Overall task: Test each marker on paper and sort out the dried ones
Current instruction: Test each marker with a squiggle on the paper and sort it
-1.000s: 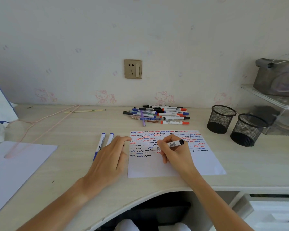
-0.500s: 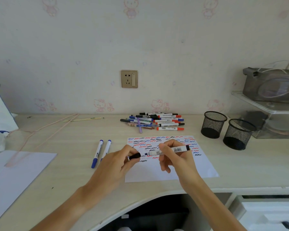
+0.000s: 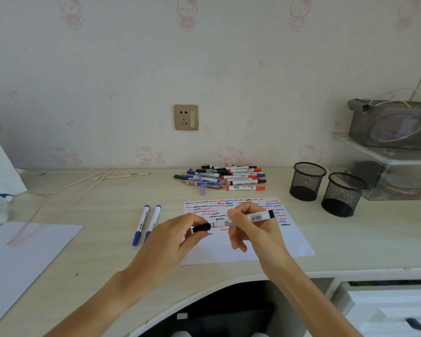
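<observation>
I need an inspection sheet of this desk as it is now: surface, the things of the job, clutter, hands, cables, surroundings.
Surface: pale wood desk, curved front edge.
Job's things: test paper with red, blue and black squiggles; marker pile behind it; two blue markers lying left of the paper; two mesh cups at right.
Clutter: white sheet at left; thin stick near the wall.
Hands: left hand pinches the black cap; right hand holds the black marker over the paper.
Cables: pink cord across the left of the desk.
Surroundings: wall socket; clear shelf with a grey bag.
</observation>
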